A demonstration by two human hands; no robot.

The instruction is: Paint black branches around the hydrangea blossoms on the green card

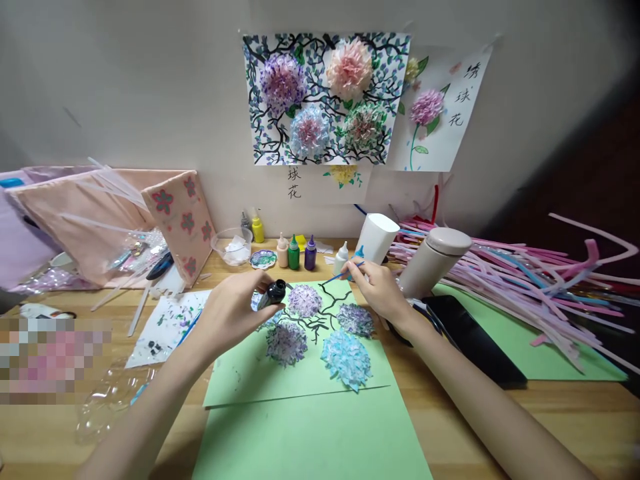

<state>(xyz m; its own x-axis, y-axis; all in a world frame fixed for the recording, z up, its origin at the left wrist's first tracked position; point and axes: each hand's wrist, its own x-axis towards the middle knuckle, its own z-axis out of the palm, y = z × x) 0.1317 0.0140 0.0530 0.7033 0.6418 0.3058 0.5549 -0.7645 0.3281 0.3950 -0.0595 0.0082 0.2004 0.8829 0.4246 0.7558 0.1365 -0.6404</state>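
An open black bottle (pixel 271 295) tilts near the frame's center; right of it slants a slim blue brush (pixel 336 276). Below, green paper (pixel 250 388) bears black branches (pixel 316 326) and ruffled purple and blue flowers (pixel 346 359).

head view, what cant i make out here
In the head view:
light blue flower: partly hidden by the left hand and black bottle
blue-tipped bottle: body mostly hidden by the right hand
brush: tip too small to tell if it touches the green paper
black bottle's fill: inside too dark
lower-left patch: blurred into blocks
lilac fabric: cut off by the left edge
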